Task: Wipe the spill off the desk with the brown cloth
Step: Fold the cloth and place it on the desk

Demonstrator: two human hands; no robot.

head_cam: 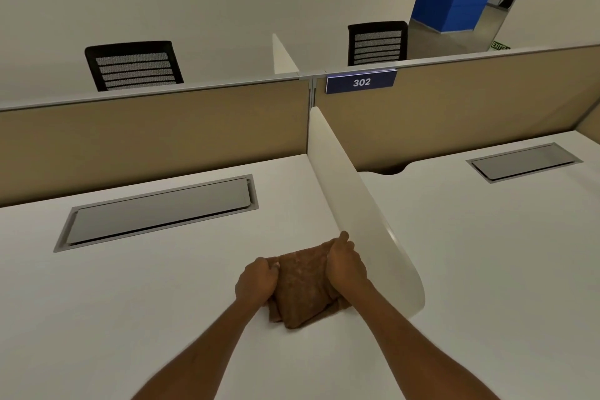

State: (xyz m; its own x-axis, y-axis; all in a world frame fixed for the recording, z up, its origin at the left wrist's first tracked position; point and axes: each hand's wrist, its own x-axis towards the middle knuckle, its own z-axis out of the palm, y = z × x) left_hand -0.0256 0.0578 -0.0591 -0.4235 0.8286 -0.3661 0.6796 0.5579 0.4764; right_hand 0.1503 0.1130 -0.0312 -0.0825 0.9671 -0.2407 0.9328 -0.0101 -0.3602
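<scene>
- A grey cable hatch (159,213) sits recessed in the white desk (113,302), far left
- The left hand (255,281) grips the left edge of the brown cloth (303,289), bunched on the desk near its right side
- The right hand (345,265) clasps the cloth's right edge, just beside the white divider (360,204)

My left hand (256,281) and right hand (345,266) are bare, both forearms uncovered, no sleeves, rings or watch.
</scene>
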